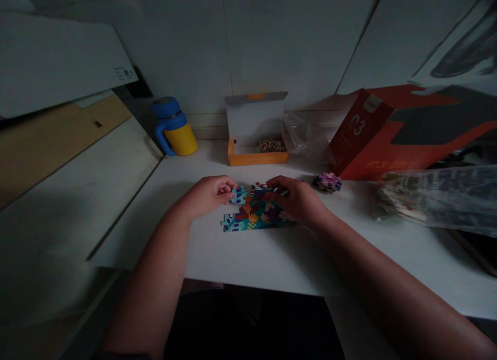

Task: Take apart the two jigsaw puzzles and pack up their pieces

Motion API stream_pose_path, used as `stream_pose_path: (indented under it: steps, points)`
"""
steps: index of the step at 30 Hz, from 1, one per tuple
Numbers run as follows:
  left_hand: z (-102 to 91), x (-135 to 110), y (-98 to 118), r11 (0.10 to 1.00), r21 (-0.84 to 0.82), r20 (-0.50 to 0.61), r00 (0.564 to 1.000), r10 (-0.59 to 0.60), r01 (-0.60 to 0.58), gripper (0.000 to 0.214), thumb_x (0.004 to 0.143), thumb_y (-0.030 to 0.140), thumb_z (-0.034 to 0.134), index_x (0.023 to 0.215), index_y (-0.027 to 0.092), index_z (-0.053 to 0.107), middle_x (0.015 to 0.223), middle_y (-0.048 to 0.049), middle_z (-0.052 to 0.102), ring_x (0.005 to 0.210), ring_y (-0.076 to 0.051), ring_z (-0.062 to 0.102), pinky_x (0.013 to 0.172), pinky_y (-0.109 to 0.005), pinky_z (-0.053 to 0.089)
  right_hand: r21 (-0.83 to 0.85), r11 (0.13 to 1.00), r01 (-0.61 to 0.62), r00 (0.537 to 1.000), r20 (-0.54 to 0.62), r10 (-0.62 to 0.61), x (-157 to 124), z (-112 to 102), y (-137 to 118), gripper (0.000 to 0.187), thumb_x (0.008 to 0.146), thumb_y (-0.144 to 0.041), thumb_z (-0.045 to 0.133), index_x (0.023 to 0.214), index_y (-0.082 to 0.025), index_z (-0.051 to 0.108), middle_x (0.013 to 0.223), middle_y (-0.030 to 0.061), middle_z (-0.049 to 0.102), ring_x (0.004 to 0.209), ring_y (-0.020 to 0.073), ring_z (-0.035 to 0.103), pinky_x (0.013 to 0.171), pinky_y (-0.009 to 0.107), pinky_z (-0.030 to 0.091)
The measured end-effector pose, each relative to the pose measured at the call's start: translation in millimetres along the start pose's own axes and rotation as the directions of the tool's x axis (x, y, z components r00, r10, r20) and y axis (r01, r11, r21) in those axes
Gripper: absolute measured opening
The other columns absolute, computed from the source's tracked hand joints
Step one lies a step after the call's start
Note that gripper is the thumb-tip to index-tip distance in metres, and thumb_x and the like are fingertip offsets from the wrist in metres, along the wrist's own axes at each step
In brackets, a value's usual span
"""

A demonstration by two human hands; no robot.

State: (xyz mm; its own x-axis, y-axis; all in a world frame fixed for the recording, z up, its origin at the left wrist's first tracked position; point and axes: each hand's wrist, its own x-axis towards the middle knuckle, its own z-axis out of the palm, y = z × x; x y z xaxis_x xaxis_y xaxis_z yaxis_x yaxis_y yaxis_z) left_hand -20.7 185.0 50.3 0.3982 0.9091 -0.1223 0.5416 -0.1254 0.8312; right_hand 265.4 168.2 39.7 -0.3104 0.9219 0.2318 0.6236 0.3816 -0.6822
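My left hand [215,191] pinches a teal and blue jigsaw puzzle piece [238,195] between thumb and fingers, just above the upper left of a partly joined puzzle [252,221]. The joined pieces lie flat on the white table and show orange leaves, flowers and dark teal ground. My right hand [295,197] is over the puzzle's upper right part, its thumb and fingers closed round a dark piece with pale stripes [259,186]. Its palm hides the right side of the puzzle. Close beyond that hand sits a small pile of pieces [327,182], purple on top.
An open orange box [258,159] holding more pieces stands against the wall. To its left is a blue and yellow mug [180,134]. A large red box [368,137], a clear plastic bag [435,197] and boards [58,147] flank the white table [248,261].
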Motion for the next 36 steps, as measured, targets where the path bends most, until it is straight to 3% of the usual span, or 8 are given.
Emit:
stream_pose_path:
  steps: [5,10,13,17,22,26,31,36]
  points:
    - [21.4,10,5,0.993,-0.046,-0.118,0.988,0.104,-0.110,0.024,0.091,0.022,0.059,0.114,0.017,0.067,0.098,-0.0063,0.075,0.081,-0.016,0.071,0.080,-0.032,0.057,0.096,0.995,0.019,1.000,-0.009,-0.018,-2,1,-2,0.023,0.090,-0.033,0.072,0.112,-0.025,0.075,0.099,0.0012,0.079,0.077,0.0153,0.069,0.074,0.027,0.052]
    - [35.9,11,13,0.964,0.126,-0.112,0.963,0.247,-0.233,0.025,0.092,0.016,0.059,0.112,0.021,0.072,0.105,-0.0045,0.078,0.091,-0.017,0.072,0.085,-0.030,0.056,-0.012,1.000,0.028,0.998,-0.054,-0.028,0,4,-2,0.023,0.092,-0.028,0.071,0.114,-0.023,0.076,0.105,0.0044,0.079,0.091,0.0204,0.073,0.085,0.031,0.054]
    - [41.5,13,17,0.943,0.231,-0.094,0.959,0.267,-0.240,0.029,0.092,0.012,0.057,0.113,0.022,0.074,0.108,-0.0033,0.079,0.094,-0.017,0.072,0.088,-0.031,0.055,-0.083,0.992,0.095,0.995,0.002,-0.096,1,7,0,0.030,0.093,-0.024,0.070,0.122,-0.023,0.075,0.115,0.0070,0.078,0.100,0.0231,0.073,0.092,0.034,0.053]
    - [41.4,12,18,0.944,0.217,-0.040,0.964,0.264,-0.249,0.032,0.094,0.013,0.051,0.116,0.023,0.072,0.113,-0.0029,0.078,0.099,-0.016,0.071,0.089,-0.029,0.053,-0.129,0.978,0.164,0.985,0.070,-0.156,2,12,3,0.034,0.094,-0.023,0.070,0.127,-0.023,0.073,0.113,0.0085,0.077,0.098,0.0231,0.072,0.092,0.035,0.053]
    - [11.4,-5,14,0.956,0.272,0.009,0.994,0.110,-0.108,0.026,0.091,0.042,0.066,0.104,0.020,0.069,0.095,-0.0030,0.072,0.086,-0.017,0.066,0.076,-0.027,0.050,-0.129,0.982,0.139,0.989,0.074,-0.131,2,14,3,0.031,0.094,-0.026,0.071,0.124,-0.022,0.075,0.112,0.0096,0.077,0.098,0.0234,0.072,0.093,0.037,0.053]
    - [-9.2,-23,12,0.887,0.461,0.217,0.972,-0.090,-0.020,0.059,0.061,0.047,0.091,0.109,0.021,0.067,0.104,-0.0038,0.067,0.090,-0.020,0.061,0.074,-0.028,0.047,-0.132,0.985,0.109,0.992,0.076,-0.100,2,15,2,0.031,0.095,-0.028,0.069,0.125,-0.022,0.074,0.116,0.0105,0.076,0.104,0.0243,0.071,0.097,0.037,0.053]
    - [5.9,-26,20,0.826,0.561,0.250,0.962,-0.112,-0.050,0.051,0.056,0.034,0.094,0.096,0.020,0.066,0.105,-0.0029,0.063,0.095,-0.022,0.059,0.078,-0.029,0.043,-0.117,0.989,0.095,0.994,0.066,-0.087,3,15,2,0.032,0.095,-0.028,0.069,0.127,-0.023,0.073,0.119,0.0098,0.075,0.107,0.0244,0.071,0.099,0.038,0.052]
    - [15.5,-23,28,0.830,0.556,0.276,0.949,-0.149,-0.031,0.036,0.060,0.028,0.091,0.085,0.020,0.066,0.099,-0.0010,0.062,0.089,-0.020,0.059,0.076,-0.028,0.041,-0.115,0.990,0.079,0.995,0.073,-0.071,5,14,0,0.032,0.095,-0.027,0.069,0.127,-0.023,0.073,0.121,0.0104,0.075,0.109,0.0248,0.071,0.101,0.038,0.052]
